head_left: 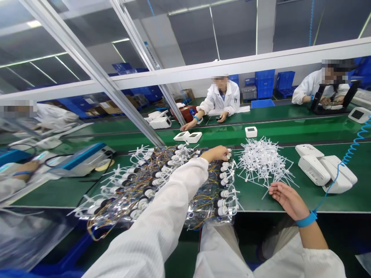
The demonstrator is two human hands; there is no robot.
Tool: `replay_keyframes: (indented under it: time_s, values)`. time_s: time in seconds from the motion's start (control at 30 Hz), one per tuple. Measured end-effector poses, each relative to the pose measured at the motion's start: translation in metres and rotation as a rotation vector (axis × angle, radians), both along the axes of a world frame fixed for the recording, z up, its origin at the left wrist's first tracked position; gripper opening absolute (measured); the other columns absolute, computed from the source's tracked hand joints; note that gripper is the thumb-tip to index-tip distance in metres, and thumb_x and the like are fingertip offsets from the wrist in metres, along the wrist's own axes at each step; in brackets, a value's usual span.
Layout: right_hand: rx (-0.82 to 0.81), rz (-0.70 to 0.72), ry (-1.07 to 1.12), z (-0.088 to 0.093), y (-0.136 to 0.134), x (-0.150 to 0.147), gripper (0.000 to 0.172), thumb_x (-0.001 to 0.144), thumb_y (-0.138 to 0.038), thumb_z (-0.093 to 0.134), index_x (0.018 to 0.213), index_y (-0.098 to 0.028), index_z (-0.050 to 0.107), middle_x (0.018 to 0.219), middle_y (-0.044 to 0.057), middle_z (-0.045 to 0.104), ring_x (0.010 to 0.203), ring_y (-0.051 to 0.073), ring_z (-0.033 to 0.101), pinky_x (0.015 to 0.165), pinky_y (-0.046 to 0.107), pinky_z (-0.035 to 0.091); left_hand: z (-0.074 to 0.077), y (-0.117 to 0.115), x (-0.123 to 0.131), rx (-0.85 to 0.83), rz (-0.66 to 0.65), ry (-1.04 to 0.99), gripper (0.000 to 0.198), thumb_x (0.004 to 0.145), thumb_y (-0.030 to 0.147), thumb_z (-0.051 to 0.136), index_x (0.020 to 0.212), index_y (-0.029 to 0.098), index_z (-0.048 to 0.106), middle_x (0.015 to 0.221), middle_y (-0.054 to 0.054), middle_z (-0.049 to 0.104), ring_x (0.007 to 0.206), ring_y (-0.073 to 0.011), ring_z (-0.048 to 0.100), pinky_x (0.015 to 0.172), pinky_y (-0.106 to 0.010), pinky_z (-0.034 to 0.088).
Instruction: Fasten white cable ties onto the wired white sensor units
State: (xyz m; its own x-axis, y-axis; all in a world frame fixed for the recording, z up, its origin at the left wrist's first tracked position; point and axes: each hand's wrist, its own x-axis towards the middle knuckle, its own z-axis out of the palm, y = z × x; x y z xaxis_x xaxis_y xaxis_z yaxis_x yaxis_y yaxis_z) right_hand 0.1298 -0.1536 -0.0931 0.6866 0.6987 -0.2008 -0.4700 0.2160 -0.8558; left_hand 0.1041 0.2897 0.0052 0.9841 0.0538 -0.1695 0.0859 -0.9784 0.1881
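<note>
My left hand [218,153] reaches over a wide clear plastic bag or tray [199,210] covered with rows of small motor-like pumps. Its fingers are closed on a small white-and-black pump [229,154] at the far right corner. Each pump [222,211] has white tubing at one end, and thin coloured wires [210,195] run between them. My right hand [286,197], a blue band at its wrist, is palm up with loosely bent fingers. The fingertips are beside a white strip at the near edge of a heap of thin white tube-like pieces [261,160]; I see nothing gripped.
White devices [313,170] lie to the right, near a coiled blue cord [352,144]. Smaller white units [251,132] sit on the green belt [226,131]. Co-workers sit across and at left. A metal post [139,112] rises behind the pumps. A blue-and-white machine [81,160] stands left.
</note>
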Motion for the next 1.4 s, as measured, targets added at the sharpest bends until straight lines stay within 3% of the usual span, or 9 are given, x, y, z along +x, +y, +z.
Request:
replay_keyframes:
  time_s: [0.17, 0.33, 0.47, 0.57, 0.67, 0.77, 1.0, 1.23, 1.4]
  values:
    - [0.007, 0.011, 0.0, 0.002, 0.001, -0.001, 0.043, 0.084, -0.057, 0.093, 0.111, -0.024, 0.087, 0.106, 0.011, 0.084, 0.103, 0.027, 0.077, 0.09, 0.04, 0.061, 0.014, 0.019, -0.012, -0.176, 0.082, -0.163, 0.03, 0.091, 0.043, 0.074, 0.109, 0.019, 0.075, 0.113, -0.009, 0.082, 0.103, -0.0267, 0.074, 0.095, -0.033, 0.057]
    - [-0.004, 0.026, -0.007, 0.003, 0.001, -0.001, 0.043, 0.086, -0.058, 0.092, 0.112, -0.025, 0.087, 0.107, 0.011, 0.084, 0.104, 0.028, 0.076, 0.092, 0.042, 0.06, 0.018, 0.023, -0.02, -0.329, 0.189, -0.321, 0.027, 0.11, 0.042, 0.049, 0.119, 0.02, 0.063, 0.113, -0.008, 0.08, 0.1, -0.0199, 0.077, 0.093, -0.032, 0.062]
    - [-0.005, 0.035, 0.001, 0.003, 0.0, 0.0, 0.041, 0.086, -0.057, 0.092, 0.112, -0.025, 0.087, 0.107, 0.01, 0.084, 0.104, 0.027, 0.076, 0.092, 0.04, 0.06, 0.019, 0.02, -0.015, -0.323, 0.256, -0.386, 0.034, 0.116, 0.036, 0.027, 0.127, 0.021, 0.055, 0.109, -0.008, 0.078, 0.087, -0.0161, 0.077, 0.082, -0.03, 0.064]
    - [0.0, 0.036, 0.021, 0.002, 0.001, 0.0, 0.041, 0.085, -0.056, 0.094, 0.112, -0.025, 0.087, 0.107, 0.01, 0.084, 0.104, 0.026, 0.076, 0.09, 0.038, 0.06, 0.023, 0.019, -0.011, -0.22, 0.256, -0.344, 0.028, 0.112, 0.034, 0.039, 0.122, 0.021, 0.061, 0.108, -0.008, 0.079, 0.091, -0.0189, 0.077, 0.086, -0.032, 0.064]
    - [0.005, 0.04, 0.032, 0.002, 0.001, 0.001, 0.04, 0.086, -0.054, 0.093, 0.112, -0.025, 0.087, 0.107, 0.01, 0.084, 0.103, 0.026, 0.076, 0.089, 0.036, 0.06, 0.023, 0.016, -0.009, -0.073, 0.207, -0.21, 0.018, 0.095, 0.03, 0.069, 0.111, 0.021, 0.071, 0.111, -0.008, 0.081, 0.106, -0.0264, 0.077, 0.1, -0.036, 0.06]
    - [0.013, 0.04, 0.036, 0.003, 0.002, 0.001, 0.039, 0.086, -0.054, 0.093, 0.112, -0.024, 0.087, 0.107, 0.01, 0.084, 0.103, 0.025, 0.076, 0.088, 0.036, 0.06, 0.017, 0.012, -0.005, 0.062, 0.176, -0.03, 0.028, 0.079, 0.021, 0.082, 0.106, 0.022, 0.076, 0.108, -0.01, 0.082, 0.109, -0.0304, 0.078, 0.102, -0.038, 0.059]
    - [0.038, 0.054, 0.038, 0.006, 0.003, 0.0, 0.037, 0.088, -0.052, 0.092, 0.111, -0.024, 0.087, 0.104, 0.01, 0.084, 0.1, 0.025, 0.076, 0.086, 0.036, 0.06, 0.003, 0.009, 0.005, 0.232, 0.171, 0.151, 0.03, 0.083, 0.024, 0.082, 0.113, 0.023, 0.078, 0.114, -0.015, 0.083, 0.11, -0.0291, 0.079, 0.102, -0.037, 0.059]
    - [0.042, 0.066, 0.038, 0.006, 0.003, 0.002, 0.036, 0.089, -0.052, 0.091, 0.112, -0.024, 0.086, 0.105, 0.011, 0.084, 0.102, 0.027, 0.076, 0.087, 0.039, 0.059, 0.007, 0.014, 0.003, 0.238, 0.167, 0.137, 0.03, 0.084, 0.027, 0.082, 0.114, 0.024, 0.078, 0.117, -0.013, 0.082, 0.11, -0.0277, 0.078, 0.101, -0.035, 0.058]
    - [0.046, 0.062, 0.041, 0.005, 0.002, 0.002, 0.036, 0.089, -0.052, 0.091, 0.112, -0.024, 0.086, 0.106, 0.01, 0.085, 0.101, 0.026, 0.076, 0.087, 0.037, 0.059, 0.009, 0.014, -0.003, 0.23, 0.18, 0.135, 0.034, 0.076, 0.021, 0.085, 0.109, 0.023, 0.078, 0.117, -0.013, 0.083, 0.11, -0.0297, 0.078, 0.097, -0.034, 0.059]
